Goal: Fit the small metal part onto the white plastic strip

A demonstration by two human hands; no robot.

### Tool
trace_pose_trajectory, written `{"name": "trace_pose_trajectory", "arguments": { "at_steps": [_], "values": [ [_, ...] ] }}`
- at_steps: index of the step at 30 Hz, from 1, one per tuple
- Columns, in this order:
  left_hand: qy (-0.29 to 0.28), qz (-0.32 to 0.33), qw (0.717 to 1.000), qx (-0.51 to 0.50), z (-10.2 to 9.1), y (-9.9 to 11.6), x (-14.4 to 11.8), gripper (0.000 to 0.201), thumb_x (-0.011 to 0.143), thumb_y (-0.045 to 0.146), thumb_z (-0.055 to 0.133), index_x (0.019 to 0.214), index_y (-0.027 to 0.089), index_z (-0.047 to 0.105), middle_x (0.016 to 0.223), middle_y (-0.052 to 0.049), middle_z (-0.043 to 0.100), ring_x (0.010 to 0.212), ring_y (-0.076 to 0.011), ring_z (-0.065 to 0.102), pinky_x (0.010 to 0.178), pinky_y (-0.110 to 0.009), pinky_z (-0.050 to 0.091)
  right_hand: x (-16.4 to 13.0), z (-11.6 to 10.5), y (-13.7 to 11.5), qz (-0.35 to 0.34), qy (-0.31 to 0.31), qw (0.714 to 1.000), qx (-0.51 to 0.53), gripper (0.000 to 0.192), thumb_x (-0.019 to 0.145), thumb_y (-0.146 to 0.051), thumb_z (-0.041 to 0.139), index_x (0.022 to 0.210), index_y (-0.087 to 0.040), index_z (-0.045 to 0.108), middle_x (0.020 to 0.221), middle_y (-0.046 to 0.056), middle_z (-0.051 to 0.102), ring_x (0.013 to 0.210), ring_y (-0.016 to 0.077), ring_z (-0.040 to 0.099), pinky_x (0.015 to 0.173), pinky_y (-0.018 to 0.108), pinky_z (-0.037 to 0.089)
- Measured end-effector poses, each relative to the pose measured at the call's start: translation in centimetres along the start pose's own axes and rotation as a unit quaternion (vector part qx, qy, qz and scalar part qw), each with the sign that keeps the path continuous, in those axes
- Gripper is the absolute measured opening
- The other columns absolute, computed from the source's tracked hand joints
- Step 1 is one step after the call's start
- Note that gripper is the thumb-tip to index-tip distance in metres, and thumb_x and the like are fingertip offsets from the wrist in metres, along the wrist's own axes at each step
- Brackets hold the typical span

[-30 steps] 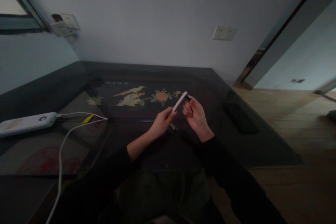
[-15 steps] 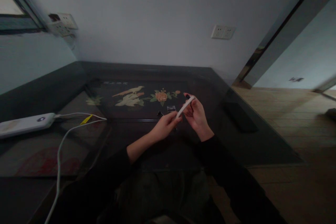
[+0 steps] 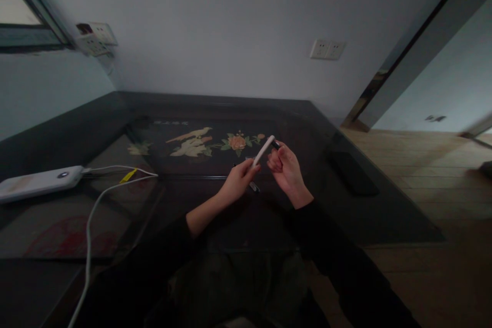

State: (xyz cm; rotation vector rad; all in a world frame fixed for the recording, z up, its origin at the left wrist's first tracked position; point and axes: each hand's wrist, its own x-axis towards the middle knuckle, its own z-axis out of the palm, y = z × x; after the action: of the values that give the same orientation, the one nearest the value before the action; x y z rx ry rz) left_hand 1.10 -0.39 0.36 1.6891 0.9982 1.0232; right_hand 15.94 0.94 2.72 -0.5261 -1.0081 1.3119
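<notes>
Left hand (image 3: 237,180) pinched on lower end of white pen-like stick (image 3: 263,150), held tilted above dark glass table (image 3: 115,205). Right hand (image 3: 286,170) closed on dark tip at upper end. Best: steady base, keep stick's angle, pull tip straight along axis.

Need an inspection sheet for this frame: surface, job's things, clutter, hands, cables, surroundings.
Surface: dark glass-topped table with a bird-and-flower inlay under the glass.
Job's things: slim white pen-like stick with a dark tip, held tilted above the table between both hands.
Clutter: white power bank at the left edge; a small object under the hands, too dim to identify.
Hands: left hand pinches the stick's lower end; right hand grips at its dark tip.
Cables: white cable from the power bank toward the near edge, with a yellow tag.
Surroundings: wall sockets, wooden floor, doorway right.
</notes>
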Motion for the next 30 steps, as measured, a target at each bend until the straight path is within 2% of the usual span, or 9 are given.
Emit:
{"name": "trace_pose_trajectory", "arguments": {
  "at_steps": [8,17,24,30],
  "values": [
    [-0.018,0.013,1.0,-0.013,0.7,-0.1,-0.4,0.027,0.089,0.043,0.045,0.082,0.017,0.049,0.056,0.007,0.036,0.05,-0.0077,0.034,0.047,-0.02,0.026,0.1,-0.2,0.2,-0.003,0.019,0.999,-0.03,0.043,0.066,-0.054,0.074,0.092,-0.021,0.064,0.048,-0.011,0.028,0.043,0.0063,0.016,0.042,0.026,0.013],
    [-0.078,0.012,0.996,-0.031,1.0,0.4,-1.0,0.03,0.089,0.047,0.044,0.081,0.018,0.047,0.057,0.007,0.036,0.05,-0.0081,0.034,0.048,-0.02,0.028,0.1,-0.1,0.0,0.002,0.039,0.999,-0.023,0.049,0.06,-0.056,0.077,0.093,-0.022,0.066,0.052,-0.011,0.024,0.046,0.0066,0.013,0.043,0.026,0.012],
    [-0.031,0.02,0.999,-0.016,0.7,0.0,-0.5,0.027,0.089,0.042,0.045,0.082,0.017,0.049,0.058,0.006,0.036,0.05,-0.0078,0.034,0.047,-0.02,0.027,0.0,-0.1,0.0,-0.006,0.006,0.999,-0.031,0.042,0.069,-0.056,0.071,0.093,-0.023,0.065,0.047,-0.011,0.025,0.042,0.0066,0.014,0.043,0.027,0.012],
    [0.004,0.007,1.0,-0.019,0.3,-0.3,-0.1,0.026,0.089,0.041,0.046,0.078,0.017,0.047,0.057,0.006,0.038,0.048,-0.0069,0.034,0.046,-0.019,0.027,0.0,0.0,0.1,0.006,0.003,1.0,0.004,0.037,0.065,-0.048,0.078,0.087,-0.023,0.063,0.046,-0.011,0.026,0.043,0.0067,0.016,0.044,0.026,0.011]
  ]
}}
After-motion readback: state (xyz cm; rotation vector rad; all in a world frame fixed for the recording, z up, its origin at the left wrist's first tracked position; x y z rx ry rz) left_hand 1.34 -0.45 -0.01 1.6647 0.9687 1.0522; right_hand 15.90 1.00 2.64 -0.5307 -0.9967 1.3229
